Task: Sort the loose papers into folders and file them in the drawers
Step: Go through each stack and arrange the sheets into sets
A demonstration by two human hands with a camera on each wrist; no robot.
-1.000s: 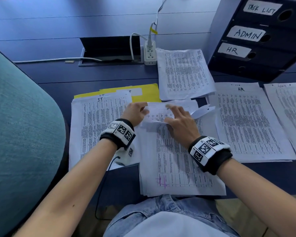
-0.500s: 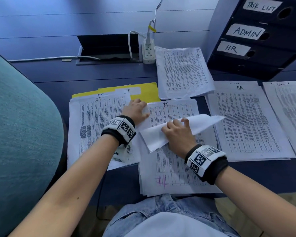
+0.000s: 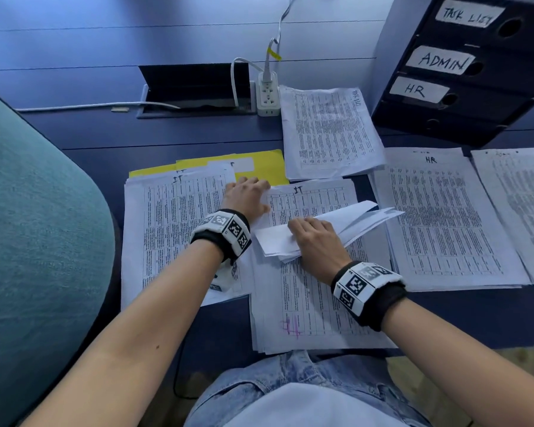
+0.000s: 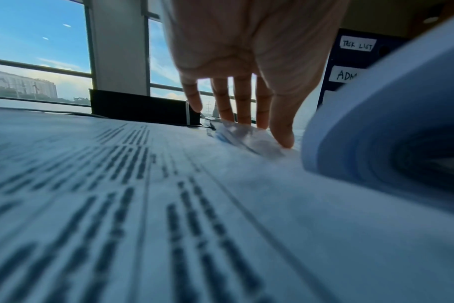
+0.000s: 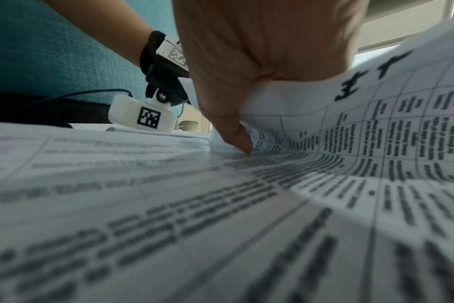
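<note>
A middle paper stack [image 3: 305, 291] lies in front of me, its exposed sheet marked IT at the top. My right hand [image 3: 313, 238] grips several top sheets [image 3: 352, 220] folded back toward me; in the right wrist view the curled sheets [image 5: 376, 127] arch over the stack and the thumb tip [image 5: 240, 141] touches the page below. My left hand [image 3: 248, 194] lies flat on the stack's top left corner, its straight fingers [image 4: 242, 110] pressing the paper. A second IT stack [image 3: 173, 229] lies to the left over a yellow folder [image 3: 265, 166].
Dark drawers [image 3: 475, 75] labelled TASK LIST, ADMIN and HR stand at the back right. An HR stack [image 3: 438, 217], another stack [image 3: 518, 204] right of it and a stack [image 3: 327, 131] by the power strip [image 3: 268, 95] cover the desk. A teal chair [image 3: 37, 241] is at left.
My right hand has pulled the top sheets' upper edge back toward me, uncovering a page marked IT. My left hand has let go of that edge and flattened on the stack's corner.
</note>
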